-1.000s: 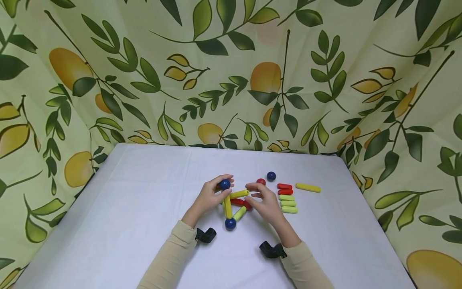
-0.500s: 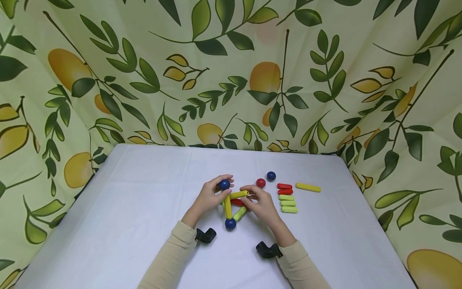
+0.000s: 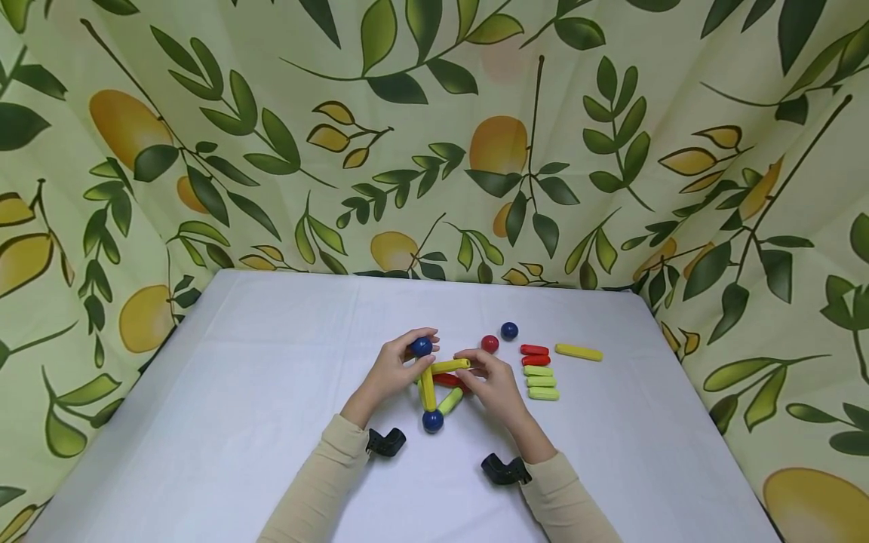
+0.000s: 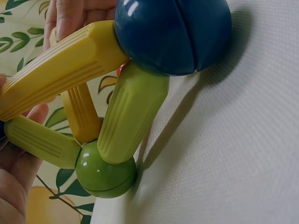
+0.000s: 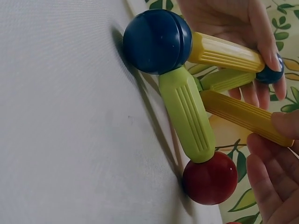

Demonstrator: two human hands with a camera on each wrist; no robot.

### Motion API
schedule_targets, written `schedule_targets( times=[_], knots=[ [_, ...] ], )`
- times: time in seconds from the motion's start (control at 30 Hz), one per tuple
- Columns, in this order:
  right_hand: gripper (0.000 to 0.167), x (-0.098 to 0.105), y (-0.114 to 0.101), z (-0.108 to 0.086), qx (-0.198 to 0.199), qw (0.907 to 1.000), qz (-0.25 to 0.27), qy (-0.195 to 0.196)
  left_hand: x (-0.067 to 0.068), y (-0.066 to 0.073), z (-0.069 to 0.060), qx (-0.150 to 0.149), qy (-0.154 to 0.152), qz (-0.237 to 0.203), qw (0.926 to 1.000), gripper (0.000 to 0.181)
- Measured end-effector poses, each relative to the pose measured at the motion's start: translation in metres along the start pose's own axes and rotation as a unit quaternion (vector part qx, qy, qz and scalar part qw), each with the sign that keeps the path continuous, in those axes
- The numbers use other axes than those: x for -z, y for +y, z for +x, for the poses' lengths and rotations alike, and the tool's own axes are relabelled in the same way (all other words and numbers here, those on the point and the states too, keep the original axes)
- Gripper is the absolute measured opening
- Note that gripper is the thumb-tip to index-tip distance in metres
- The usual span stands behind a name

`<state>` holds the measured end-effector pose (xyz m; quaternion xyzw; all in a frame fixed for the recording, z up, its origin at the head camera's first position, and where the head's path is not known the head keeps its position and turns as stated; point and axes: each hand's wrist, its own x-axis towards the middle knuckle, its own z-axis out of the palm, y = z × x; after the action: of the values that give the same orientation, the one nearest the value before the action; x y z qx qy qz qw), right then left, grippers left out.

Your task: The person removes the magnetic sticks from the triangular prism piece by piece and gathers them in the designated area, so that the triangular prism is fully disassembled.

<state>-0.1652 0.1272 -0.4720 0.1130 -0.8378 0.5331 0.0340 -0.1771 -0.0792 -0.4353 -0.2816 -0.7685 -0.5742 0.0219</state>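
My left hand grips a blue ball at the top of a small frame of rods and balls. My right hand pinches the free end of a yellow rod that slants out of the frame. A second yellow rod runs from the held ball down to a lower blue ball resting on the table. In the right wrist view, a lime rod joins that lower ball to a red ball. A green ball at another corner shows in the left wrist view.
Right of the hands lie two red rods, several lime rods and one long yellow rod. Behind the right hand are a loose red ball and a loose blue ball. A patterned curtain hangs behind the white table.
My right hand has moved a little to the left, and its fingers have come onto the end of the yellow rod. The left hand and the frame stay nearly still.
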Motion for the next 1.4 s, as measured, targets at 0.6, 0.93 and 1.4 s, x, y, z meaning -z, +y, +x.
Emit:
schedule_targets(
  times=[0.6, 0.93, 1.4],
  knots=[
    [0.03, 0.011, 0.012, 0.004, -0.086, 0.9909, 0.102, 0.017, -0.001, 0.001, 0.0, 0.007, -0.006, -0.004, 1.0, 0.037],
    [0.038, 0.04, 0.019, 0.008, -0.106, 0.9851, 0.125, 0.052, -0.001, 0.004, -0.001, 0.016, -0.006, -0.004, 0.9998, 0.038],
    [0.047, 0.108, 0.039, -0.006, -0.142, 0.9808, 0.058, 0.121, -0.001, 0.003, 0.0, 0.021, -0.005, -0.003, 0.9998, 0.038]
  ],
)
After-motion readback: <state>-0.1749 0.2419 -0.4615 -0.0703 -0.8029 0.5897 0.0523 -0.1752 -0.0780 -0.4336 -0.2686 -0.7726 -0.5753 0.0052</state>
